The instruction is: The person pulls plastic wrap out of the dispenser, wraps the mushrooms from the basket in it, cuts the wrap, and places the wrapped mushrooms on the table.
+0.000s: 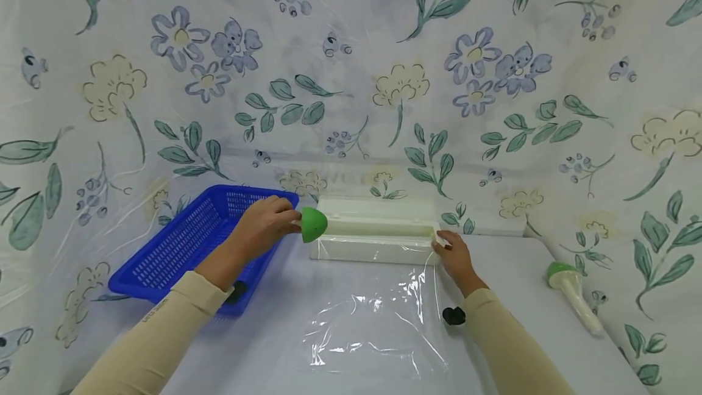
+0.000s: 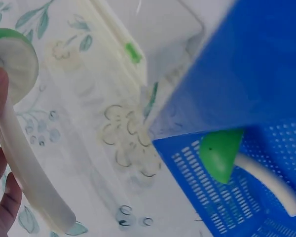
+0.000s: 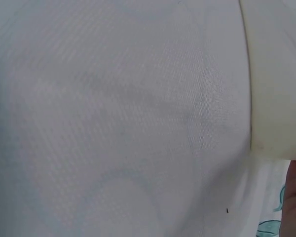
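Note:
My left hand [image 1: 267, 221] grips a toy mushroom [image 1: 314, 225] by its long white stem, its green cap at the left end of the white box. The whole stem shows in the left wrist view, slanting down below the fingers. The long white box [image 1: 378, 250] stands at the back of the table with its lid [image 1: 375, 206] raised behind it. My right hand [image 1: 455, 255] holds the box's right end, thumb and fingers bent at the corner. In the right wrist view only a few fingers [image 3: 295, 207] show under the pale box wall.
A blue perforated basket [image 1: 164, 224] stands at the left, with another green-capped mushroom [image 2: 219, 155] inside. A third mushroom [image 1: 576, 297] lies at the table's right edge. A small black object [image 1: 454, 316] lies beside the right forearm. Clear plastic [image 1: 378, 322] covers the table before the box.

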The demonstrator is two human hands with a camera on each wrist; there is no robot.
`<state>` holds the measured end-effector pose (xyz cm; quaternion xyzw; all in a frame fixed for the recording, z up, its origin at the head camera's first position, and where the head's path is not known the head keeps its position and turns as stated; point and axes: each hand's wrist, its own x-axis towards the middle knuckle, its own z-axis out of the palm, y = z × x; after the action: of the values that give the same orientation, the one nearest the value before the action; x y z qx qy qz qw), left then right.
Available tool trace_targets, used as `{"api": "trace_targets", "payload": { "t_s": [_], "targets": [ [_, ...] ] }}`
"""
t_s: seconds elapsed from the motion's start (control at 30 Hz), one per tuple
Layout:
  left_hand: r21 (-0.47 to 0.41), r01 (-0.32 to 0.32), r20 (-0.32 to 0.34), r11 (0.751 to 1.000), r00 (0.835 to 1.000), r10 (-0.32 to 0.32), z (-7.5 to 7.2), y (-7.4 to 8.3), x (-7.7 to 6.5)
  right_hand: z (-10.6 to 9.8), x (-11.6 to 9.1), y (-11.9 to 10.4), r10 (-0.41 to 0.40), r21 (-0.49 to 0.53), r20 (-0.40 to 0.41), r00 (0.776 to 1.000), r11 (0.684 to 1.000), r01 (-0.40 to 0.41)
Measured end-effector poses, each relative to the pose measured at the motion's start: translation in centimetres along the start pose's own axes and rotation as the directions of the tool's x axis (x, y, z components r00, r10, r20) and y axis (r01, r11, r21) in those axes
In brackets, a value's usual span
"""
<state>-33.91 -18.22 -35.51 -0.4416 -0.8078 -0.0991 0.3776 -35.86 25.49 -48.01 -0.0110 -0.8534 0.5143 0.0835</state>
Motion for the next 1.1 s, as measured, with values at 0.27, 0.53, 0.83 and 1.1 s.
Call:
{"api": "trace_targets", "payload": {
  "t_s": [0.27,0.53,0.83,1.1],
  "targets": [
    [0.016,-0.028,-0.014,0.999,1.0,0.028,0.0,2.2,1.4,0.0,-0.1,-0.1,0.005,0.002,-0.007,1.0,1.0,-0.005],
    [0.001,0.0,-0.007,1.0,1.0,0.0,1.0,4.6,1.7,0.0,0.0,-0.2,0.012,0.006,-0.004,1.0,1.0,-0.012],
    [-0.039,-0.034,0.008,0.999,0.999,0.035,3.2,7.4,1.4,0.0,0.1,-0.4,0.015,0.009,0.001,1.0,1.0,-0.015],
    [-0.071,-0.062,-0.016,0.996,0.998,0.061,5.1,9.6,0.5,0.1,0.0,0.0,-0.013,0.009,0.008,1.0,1.0,0.013]
  ]
}}
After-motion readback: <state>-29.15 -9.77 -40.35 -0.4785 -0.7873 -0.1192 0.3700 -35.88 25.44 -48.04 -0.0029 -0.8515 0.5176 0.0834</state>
